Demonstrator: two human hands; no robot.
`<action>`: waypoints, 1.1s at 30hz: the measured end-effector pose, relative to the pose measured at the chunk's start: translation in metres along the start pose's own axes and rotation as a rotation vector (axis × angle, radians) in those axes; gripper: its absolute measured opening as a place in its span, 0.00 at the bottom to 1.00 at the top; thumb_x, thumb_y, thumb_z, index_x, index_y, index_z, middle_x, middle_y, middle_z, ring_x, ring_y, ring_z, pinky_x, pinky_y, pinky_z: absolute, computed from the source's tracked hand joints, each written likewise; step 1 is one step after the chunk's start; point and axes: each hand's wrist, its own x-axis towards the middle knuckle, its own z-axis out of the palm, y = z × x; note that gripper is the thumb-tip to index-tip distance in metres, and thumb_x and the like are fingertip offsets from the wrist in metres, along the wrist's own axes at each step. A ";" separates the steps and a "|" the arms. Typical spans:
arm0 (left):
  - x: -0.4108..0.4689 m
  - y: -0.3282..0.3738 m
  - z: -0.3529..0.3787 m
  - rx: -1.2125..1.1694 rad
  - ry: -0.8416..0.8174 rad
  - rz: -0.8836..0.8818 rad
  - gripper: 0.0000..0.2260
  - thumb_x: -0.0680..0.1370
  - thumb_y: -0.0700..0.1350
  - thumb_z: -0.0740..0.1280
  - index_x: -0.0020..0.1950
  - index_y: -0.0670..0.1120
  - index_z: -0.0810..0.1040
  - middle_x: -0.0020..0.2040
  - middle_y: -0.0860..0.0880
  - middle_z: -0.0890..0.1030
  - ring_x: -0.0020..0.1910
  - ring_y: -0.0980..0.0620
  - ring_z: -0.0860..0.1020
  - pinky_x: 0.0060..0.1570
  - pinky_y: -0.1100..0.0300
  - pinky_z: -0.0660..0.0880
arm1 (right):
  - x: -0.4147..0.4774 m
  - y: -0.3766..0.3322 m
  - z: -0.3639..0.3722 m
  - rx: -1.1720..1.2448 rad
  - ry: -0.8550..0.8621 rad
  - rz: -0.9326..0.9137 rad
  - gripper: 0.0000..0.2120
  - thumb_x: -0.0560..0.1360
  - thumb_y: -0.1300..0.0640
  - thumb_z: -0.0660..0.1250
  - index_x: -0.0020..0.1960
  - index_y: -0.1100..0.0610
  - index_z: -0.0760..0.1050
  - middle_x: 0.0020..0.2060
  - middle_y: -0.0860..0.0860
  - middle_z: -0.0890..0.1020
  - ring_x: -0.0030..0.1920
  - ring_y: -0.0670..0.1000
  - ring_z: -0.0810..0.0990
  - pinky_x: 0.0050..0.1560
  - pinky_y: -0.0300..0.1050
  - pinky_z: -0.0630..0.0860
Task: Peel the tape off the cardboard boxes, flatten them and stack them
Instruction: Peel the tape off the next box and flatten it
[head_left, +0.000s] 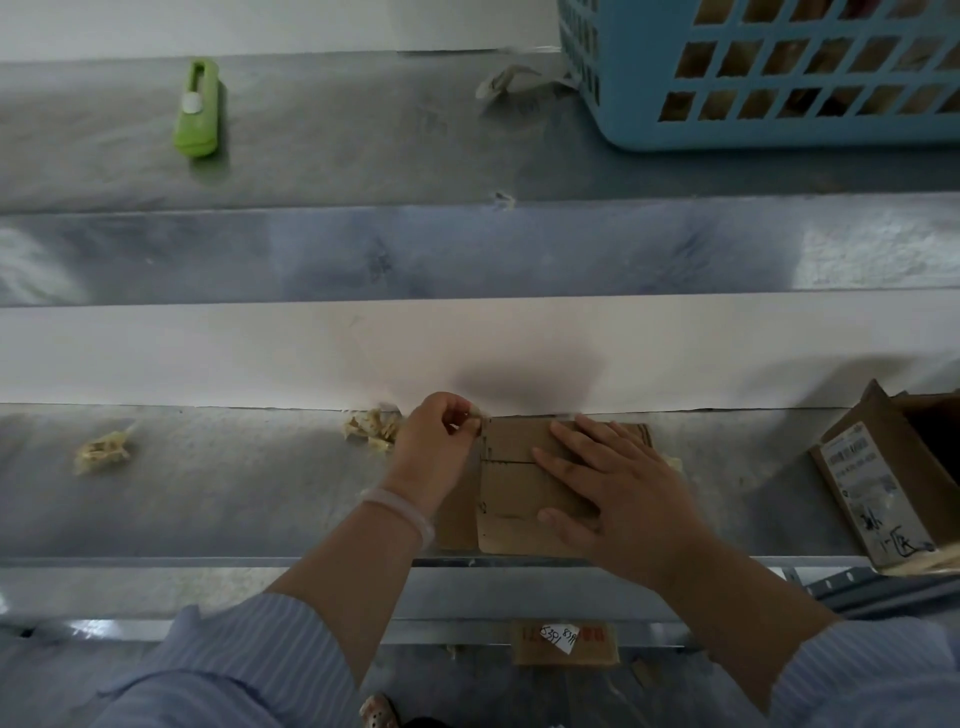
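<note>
Head view shows my left hand (434, 441) curled, thumb and forefinger pinching a small end of tape (477, 415) at the far left corner of the flattened cardboard box (514, 483). My right hand (618, 483) lies spread with straight fingers, palm down, pressing on the cardboard's right part.

The box lies flat on the metal counter (234, 493), between my two hands. Its far edge meets the white back panel (208, 353) and its near edge sits at the counter's front lip. It seems to run longer left to right than front to back, though my right hand hides its right side, so I cannot tell for certain. One crease line runs away from me, just right of my left hand.

A crumpled tape wad (371, 428) sits just left of my left hand, and another (101, 451) lies well apart to the left. An open labelled box (878, 488) stands tilted at the right.
</note>
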 end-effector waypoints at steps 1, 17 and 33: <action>0.001 -0.002 -0.003 -0.013 -0.031 0.008 0.05 0.77 0.42 0.69 0.48 0.53 0.76 0.43 0.52 0.79 0.46 0.50 0.80 0.47 0.53 0.80 | 0.000 0.000 0.000 -0.005 -0.004 -0.002 0.28 0.76 0.31 0.53 0.70 0.42 0.71 0.72 0.47 0.70 0.74 0.51 0.65 0.74 0.54 0.60; 0.011 -0.014 -0.020 -0.321 0.064 -0.287 0.10 0.74 0.44 0.73 0.49 0.42 0.76 0.44 0.45 0.78 0.42 0.50 0.79 0.41 0.57 0.81 | -0.001 0.000 -0.004 0.023 -0.045 -0.012 0.28 0.75 0.31 0.54 0.71 0.41 0.70 0.72 0.45 0.69 0.74 0.50 0.64 0.75 0.52 0.57; -0.014 0.007 -0.044 0.236 0.029 0.035 0.10 0.78 0.43 0.67 0.58 0.49 0.80 0.55 0.50 0.81 0.52 0.58 0.78 0.55 0.65 0.72 | 0.009 -0.006 -0.038 0.024 -0.203 0.014 0.27 0.72 0.35 0.61 0.68 0.45 0.69 0.65 0.45 0.69 0.66 0.50 0.67 0.69 0.50 0.64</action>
